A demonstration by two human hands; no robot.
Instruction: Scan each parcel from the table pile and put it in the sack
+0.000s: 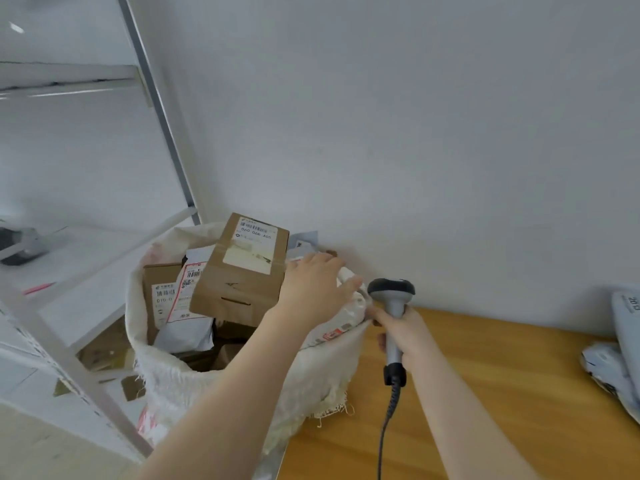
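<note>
A white woven sack (322,372) stands open beside the wooden table's left end, stuffed with parcels. A brown cardboard box (239,268) with a white label lies on top, with a white poly mailer (188,306) and another box (157,299) beside it. My left hand (311,289) lies flat with straight fingers on a pale soft parcel (341,318) at the sack's right rim. My right hand (401,332) grips the handle of a grey and black barcode scanner (393,299), held upright just right of the sack; its cable (388,420) hangs down.
The wooden table (485,393) stretches to the right. Grey poly mailers (620,355) lie at its right edge. A white metal shelf frame (55,337) stands left of the sack, with cardboard scraps on the floor below. A plain wall is behind.
</note>
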